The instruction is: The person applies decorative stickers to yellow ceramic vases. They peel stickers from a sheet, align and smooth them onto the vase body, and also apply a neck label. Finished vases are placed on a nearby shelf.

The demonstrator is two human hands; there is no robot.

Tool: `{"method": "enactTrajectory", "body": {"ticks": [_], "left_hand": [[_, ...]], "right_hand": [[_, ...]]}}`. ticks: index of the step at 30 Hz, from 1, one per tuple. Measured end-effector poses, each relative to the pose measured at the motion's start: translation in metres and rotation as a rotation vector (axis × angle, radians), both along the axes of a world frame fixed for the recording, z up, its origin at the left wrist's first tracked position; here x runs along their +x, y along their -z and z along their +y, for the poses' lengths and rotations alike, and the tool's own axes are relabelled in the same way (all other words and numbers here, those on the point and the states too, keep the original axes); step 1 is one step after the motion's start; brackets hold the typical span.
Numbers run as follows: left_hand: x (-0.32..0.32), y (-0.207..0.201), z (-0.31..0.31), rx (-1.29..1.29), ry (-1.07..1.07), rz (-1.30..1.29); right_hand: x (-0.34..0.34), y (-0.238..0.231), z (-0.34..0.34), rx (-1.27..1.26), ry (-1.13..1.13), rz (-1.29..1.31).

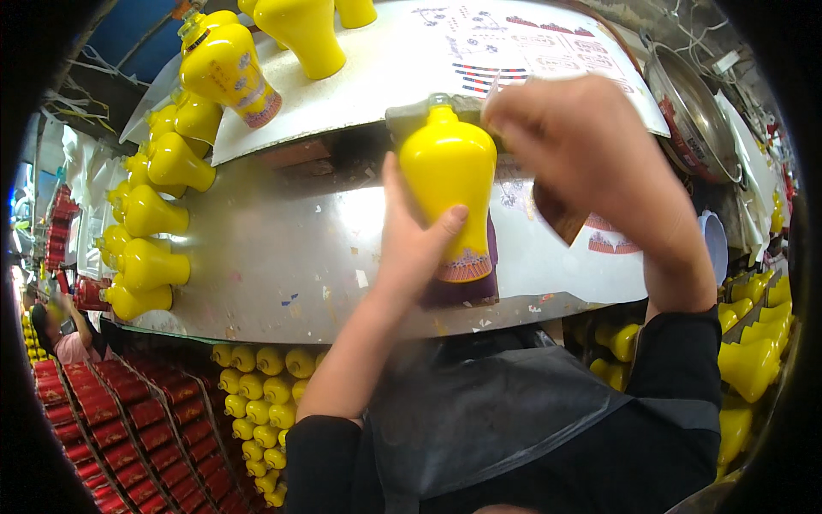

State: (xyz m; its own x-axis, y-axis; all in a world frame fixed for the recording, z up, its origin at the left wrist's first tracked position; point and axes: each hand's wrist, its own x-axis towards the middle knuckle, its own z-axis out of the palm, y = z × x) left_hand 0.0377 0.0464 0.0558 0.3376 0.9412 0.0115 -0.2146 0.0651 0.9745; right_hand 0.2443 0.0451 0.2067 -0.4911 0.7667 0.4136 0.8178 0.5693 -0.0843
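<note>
My left hand (419,227) is wrapped around a glossy yellow vase-shaped bottle (449,171), its thumb across the front. The bottle stands nearly upright, tilted slightly, with a clear glass neck at the top and a purple-red patterned band round its base. To the right of its shoulder, my right hand (565,120) is raised and blurred by motion. Its fingers are curled together, with a thin pale sliver by the fingertips that I cannot make out. Just below that hand shows a brown, pointed piece (561,214); whether the hand holds it is unclear. A dark purple pad (467,291) lies under the bottle.
A white board (385,51) at the back carries printed decal sheets (488,77) and a decorated yellow bottle (227,73). Plain yellow bottles (154,210) line the table's left side. A metal pan (693,111) stands right. Stacked yellow bottles (270,390) and red boxes (128,428) are below; another person (73,338) is far left.
</note>
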Motion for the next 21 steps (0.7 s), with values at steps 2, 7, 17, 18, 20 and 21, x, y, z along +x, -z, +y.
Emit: {"method": "enactTrajectory", "body": {"ticks": [2, 7, 17, 18, 20, 21], "left_hand": [[0.0, -0.002, 0.0, 0.021, -0.093, 0.061], [0.0, -0.013, 0.026, 0.244, -0.161, 0.213], [0.013, -0.014, 0.042, 0.347, -0.294, 0.333], [0.012, -0.011, 0.04, 0.35, -0.3, 0.306], [0.009, -0.006, 0.035, 0.416, -0.335, 0.329], [0.004, -0.005, 0.034, 0.48, -0.364, 0.378]], "right_hand": [[-0.026, 0.013, -0.024, 0.114, 0.042, -0.255], [-0.065, 0.05, -0.05, 0.158, 0.089, -0.431], [-0.071, 0.081, -0.075, 0.273, 0.131, -0.502], [-0.072, 0.079, -0.082, 0.242, 0.084, -0.475], [-0.069, 0.073, -0.092, 0.151, 0.001, -0.416], [-0.063, 0.069, -0.093, 0.031, -0.033, -0.399]]}}
